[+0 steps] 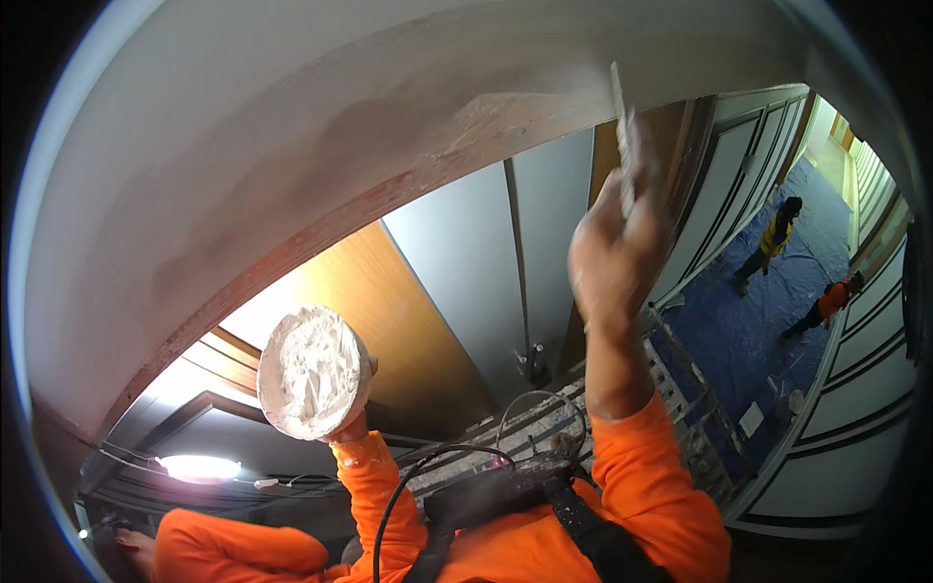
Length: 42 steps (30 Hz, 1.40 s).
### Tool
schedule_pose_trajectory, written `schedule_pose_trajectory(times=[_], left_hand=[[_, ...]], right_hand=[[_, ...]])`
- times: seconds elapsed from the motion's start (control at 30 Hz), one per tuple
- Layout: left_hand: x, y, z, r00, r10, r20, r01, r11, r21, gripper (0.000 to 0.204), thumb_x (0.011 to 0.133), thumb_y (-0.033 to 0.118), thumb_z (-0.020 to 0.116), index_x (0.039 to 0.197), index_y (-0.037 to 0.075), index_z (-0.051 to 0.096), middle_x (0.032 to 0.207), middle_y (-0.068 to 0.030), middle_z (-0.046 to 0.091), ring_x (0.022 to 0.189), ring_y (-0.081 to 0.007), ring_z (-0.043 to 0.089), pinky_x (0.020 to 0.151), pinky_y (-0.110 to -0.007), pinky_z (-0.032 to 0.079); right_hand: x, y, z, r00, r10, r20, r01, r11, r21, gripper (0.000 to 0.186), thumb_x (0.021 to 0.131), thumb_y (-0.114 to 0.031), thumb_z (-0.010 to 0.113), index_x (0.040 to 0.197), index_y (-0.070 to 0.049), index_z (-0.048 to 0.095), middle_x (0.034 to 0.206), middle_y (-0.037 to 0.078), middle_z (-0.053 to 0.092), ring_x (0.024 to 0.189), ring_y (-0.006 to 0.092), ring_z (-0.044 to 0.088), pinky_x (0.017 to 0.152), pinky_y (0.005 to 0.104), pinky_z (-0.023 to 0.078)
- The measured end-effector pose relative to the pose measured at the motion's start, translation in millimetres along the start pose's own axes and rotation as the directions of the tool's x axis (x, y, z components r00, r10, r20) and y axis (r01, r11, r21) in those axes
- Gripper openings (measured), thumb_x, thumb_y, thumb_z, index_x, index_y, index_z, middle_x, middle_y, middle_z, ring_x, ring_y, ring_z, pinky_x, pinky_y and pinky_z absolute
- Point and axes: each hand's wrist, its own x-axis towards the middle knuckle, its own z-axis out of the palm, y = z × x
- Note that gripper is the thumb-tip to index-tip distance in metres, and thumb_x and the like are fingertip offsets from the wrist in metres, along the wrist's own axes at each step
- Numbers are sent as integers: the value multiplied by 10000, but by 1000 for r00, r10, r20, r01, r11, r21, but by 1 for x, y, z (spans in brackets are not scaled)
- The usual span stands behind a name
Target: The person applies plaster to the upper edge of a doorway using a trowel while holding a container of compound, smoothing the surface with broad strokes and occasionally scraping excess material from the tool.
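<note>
Under the big, curved, grey-white plaster surface, a round, whitish bowl of thick white paste sits in the curled left hand, mostly hidden behind it; the right hand is closed around a thin, pale, blurry tool.

Over to the right, a person in yellow and another in orange stand on a blue sheet, near a bucket. A lamp glows at lower left; a wood panel adjoins pale grey panels.

Grey wall panels, orange-brown wooden panel, glowing lamp, blue floor sheeting, pale dark-striped wall
</note>
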Motion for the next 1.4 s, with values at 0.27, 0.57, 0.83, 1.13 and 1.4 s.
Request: schedule_pose_trajectory(times=[0.27,0.57,0.83,1.13,1.4], left_hand=[[-2,12,15,995,11,104,56,784,-618,920,724,542,685,1451,119,310,1465,-45,388,1351,-233,363,1134,-505,246],[4,3,-7,974,-110,199,186,889,-419,816,738,707,537,1407,254,419,1446,32,425,1370,-226,331,1146,-463,226],[-1,18,9,959,-165,229,280,650,-707,896,689,723,610,1419,250,397,1448,25,419,1369,-240,330,1151,-482,213],[2,3,-7,954,-128,270,290,611,-737,835,755,774,462,1411,261,416,1465,20,399,1386,-254,304,1149,-508,200],[-1,20,9,985,-110,134,171,750,-639,850,786,707,465,1457,204,328,1496,-33,343,1395,-275,279,1148,-489,222]], right_hand=[[4,-61,17,966,-158,205,153,987,39,682,658,88,592,1317,-60,502,1264,147,554,1074,323,604,852,368,526],[-8,-44,23,855,-484,185,487,873,30,695,689,-18,698,1329,-231,530,1297,126,569,1167,319,552,921,448,449],[-44,0,89,834,-551,7,549,831,-91,349,842,-132,586,1177,-196,656,1312,203,544,1244,386,496,1014,521,373],[35,-33,12,914,405,27,-404,914,-15,381,916,-76,411,1272,-5,527,1100,236,638,992,374,640,891,407,511],[7,-84,40,979,2,204,-23,995,100,730,681,16,630,1380,-77,443,1169,179,595,922,297,651,779,374,553]])
